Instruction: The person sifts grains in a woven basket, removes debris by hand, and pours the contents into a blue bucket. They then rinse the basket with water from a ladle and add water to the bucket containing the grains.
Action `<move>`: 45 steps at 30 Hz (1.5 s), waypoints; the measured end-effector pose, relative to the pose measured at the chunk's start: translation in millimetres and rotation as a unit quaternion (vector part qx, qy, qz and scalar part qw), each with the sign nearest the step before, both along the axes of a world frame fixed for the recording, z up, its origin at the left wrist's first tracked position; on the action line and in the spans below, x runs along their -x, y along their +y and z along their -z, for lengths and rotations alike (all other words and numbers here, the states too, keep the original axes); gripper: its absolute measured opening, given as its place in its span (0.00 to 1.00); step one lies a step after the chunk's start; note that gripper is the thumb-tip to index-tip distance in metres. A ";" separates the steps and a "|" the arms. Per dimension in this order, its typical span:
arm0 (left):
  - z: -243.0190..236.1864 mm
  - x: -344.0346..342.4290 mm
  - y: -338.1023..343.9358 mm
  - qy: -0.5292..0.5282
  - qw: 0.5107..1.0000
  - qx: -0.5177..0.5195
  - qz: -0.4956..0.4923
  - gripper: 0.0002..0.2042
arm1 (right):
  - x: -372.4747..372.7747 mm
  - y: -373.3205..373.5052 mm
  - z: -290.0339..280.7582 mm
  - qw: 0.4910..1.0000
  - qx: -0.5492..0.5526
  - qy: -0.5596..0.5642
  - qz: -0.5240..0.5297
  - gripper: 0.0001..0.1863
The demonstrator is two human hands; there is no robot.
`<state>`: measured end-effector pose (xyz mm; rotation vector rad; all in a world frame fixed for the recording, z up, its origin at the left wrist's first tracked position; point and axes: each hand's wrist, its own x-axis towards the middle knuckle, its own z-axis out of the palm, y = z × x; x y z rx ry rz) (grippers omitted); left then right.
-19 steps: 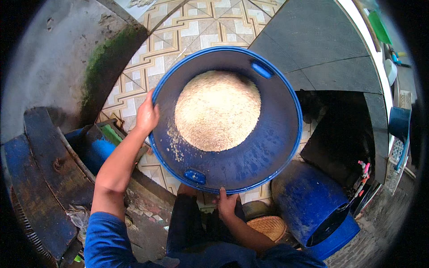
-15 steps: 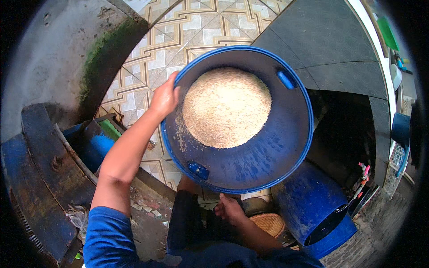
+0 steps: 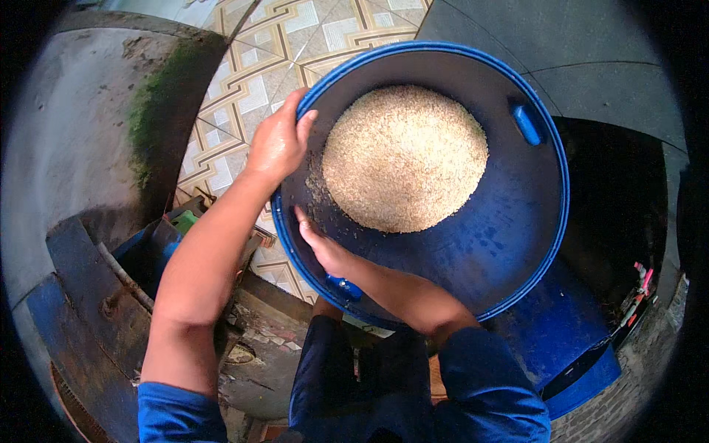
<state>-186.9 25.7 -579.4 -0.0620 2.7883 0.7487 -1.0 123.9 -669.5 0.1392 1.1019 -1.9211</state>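
Observation:
A big round blue tub (image 3: 450, 284) is tilted toward me, its inner wall dark and wet. On its bottom lies a heap of pale grains (image 3: 406, 159), with loose ones stuck to the left side of the wall. My left hand (image 3: 279, 144) is closed round the tub's upper left rim, thumb on the inside. Inside the tub, my right hand (image 3: 323, 246) reaches to the lower left wall beside the stray grains; its fingers are stretched out and hold nothing. The right forearm crosses the near rim and partly covers a blue handle slot.
Patterned tiles (image 3: 325, 33) cover the floor beyond the tub. A mossy concrete block (image 3: 159, 111) rises at left, above worn dark boards (image 3: 96, 273). Another blue barrel (image 3: 554, 325) lies at lower right, next to a dark opening (image 3: 613, 199) under grey slabs.
My right hand has come up from below the tub and reached over its near rim to the inner left wall. The tub appears larger and farther right, my left hand still on its rim.

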 end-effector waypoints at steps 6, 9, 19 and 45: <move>5.0 0.3 -4.2 0.030 0.999 0.018 0.002 0.17 | -1.5 32.8 115.6 0.922 -0.246 0.138 -0.265 0.40; 8.7 -1.2 -5.4 0.041 0.999 0.014 -0.001 0.17 | -24.6 69.5 170.5 0.903 -0.257 0.163 -0.303 0.39; 6.6 5.2 -6.0 -0.007 0.999 0.038 -0.020 0.18 | 68.6 168.5 319.1 0.831 -0.467 0.196 -0.230 0.30; 4.1 5.4 -11.1 0.021 0.999 0.024 -0.008 0.18 | -40.3 203.8 289.9 0.658 -0.517 0.260 -0.482 0.44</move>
